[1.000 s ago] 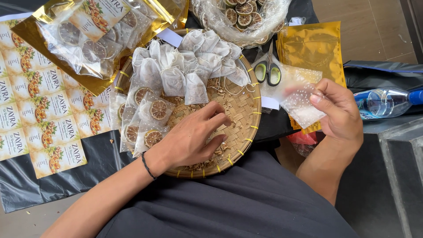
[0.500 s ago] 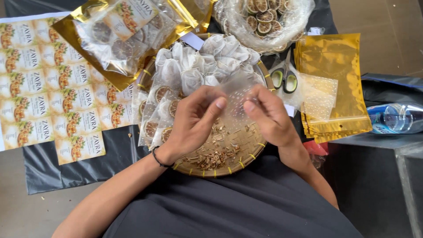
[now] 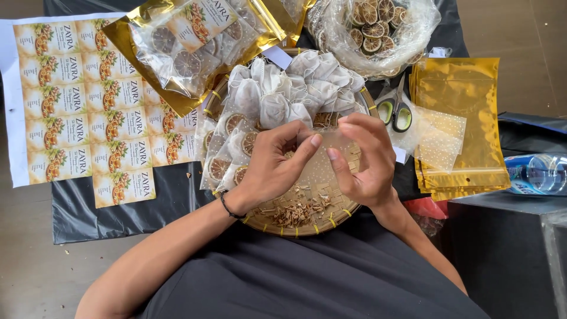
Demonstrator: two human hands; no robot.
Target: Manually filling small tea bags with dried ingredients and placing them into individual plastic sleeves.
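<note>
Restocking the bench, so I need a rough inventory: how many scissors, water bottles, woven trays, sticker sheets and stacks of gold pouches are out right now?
Scissors: 1
Water bottle: 1
Woven tray: 1
Sticker sheet: 1
Gold pouch stack: 1
Total: 5

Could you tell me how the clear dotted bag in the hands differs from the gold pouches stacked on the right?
The clear dotted bag is see-through with small white dots; the gold pouches are shiny and opaque. The dotted bag is held up over the woven tray by the left hand and right hand; the gold pouches lie flat in a stack, untouched. The dotted bag looks smaller. Both are flat and look empty.
</note>
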